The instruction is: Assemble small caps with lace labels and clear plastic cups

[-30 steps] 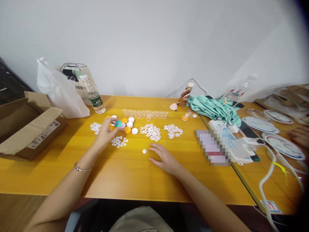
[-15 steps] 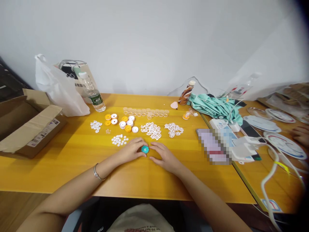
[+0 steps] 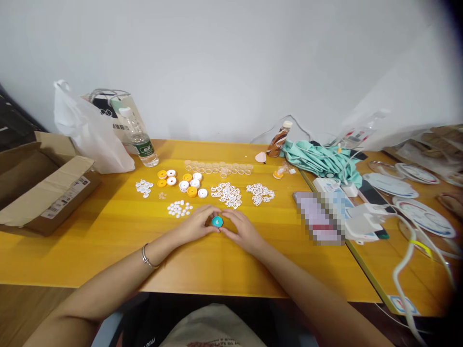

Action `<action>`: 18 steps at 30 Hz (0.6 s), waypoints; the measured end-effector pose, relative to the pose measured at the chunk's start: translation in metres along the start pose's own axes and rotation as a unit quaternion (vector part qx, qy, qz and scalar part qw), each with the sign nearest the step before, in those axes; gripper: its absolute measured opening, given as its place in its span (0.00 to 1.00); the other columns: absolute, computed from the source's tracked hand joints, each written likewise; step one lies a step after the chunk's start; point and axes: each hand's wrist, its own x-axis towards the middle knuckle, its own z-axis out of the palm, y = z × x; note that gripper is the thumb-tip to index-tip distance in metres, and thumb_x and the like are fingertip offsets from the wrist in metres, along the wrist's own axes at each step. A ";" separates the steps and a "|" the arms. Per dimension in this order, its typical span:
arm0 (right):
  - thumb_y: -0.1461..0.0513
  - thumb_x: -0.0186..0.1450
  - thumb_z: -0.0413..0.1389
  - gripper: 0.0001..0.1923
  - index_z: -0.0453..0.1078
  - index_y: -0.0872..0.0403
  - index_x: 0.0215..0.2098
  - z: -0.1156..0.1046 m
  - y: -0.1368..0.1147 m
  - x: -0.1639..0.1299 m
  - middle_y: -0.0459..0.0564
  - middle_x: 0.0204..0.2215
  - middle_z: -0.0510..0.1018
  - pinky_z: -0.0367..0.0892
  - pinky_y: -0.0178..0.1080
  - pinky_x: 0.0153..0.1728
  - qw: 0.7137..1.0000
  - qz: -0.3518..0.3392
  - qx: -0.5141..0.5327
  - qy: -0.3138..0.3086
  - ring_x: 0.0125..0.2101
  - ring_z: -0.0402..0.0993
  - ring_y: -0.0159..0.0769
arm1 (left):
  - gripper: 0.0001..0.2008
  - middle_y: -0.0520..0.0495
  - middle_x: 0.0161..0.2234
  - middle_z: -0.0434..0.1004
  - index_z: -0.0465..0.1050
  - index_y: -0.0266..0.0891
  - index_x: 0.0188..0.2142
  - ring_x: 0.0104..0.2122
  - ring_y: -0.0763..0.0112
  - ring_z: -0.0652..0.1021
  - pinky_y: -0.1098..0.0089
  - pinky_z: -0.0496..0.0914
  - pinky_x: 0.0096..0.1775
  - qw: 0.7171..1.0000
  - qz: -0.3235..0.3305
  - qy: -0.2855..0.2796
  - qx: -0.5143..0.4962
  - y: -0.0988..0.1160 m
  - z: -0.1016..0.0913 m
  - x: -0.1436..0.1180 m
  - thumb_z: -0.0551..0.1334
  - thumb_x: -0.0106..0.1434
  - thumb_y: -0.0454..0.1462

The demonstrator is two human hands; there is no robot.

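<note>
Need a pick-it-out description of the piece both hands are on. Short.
On the yellow wooden table, just nearer the person than the rows of orange and white caps, the left hand and right hand meet around one small round cap. It is the only teal one.

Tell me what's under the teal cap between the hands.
The teal cap rests on the yellow table, pinched between the left hand and right hand. Anything beneath it is covered by the cap itself.
</note>
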 end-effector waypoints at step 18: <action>0.58 0.63 0.53 0.13 0.68 0.51 0.46 0.001 -0.004 0.006 0.53 0.49 0.71 0.63 0.47 0.51 0.999 0.002 -0.032 -0.019 0.50 0.68 0.42 | 0.13 0.45 0.43 0.73 0.69 0.41 0.43 0.43 0.65 0.73 0.65 0.68 0.45 0.992 -0.008 0.109 0.069 -0.014 -0.071 -0.012 0.59 0.61 0.43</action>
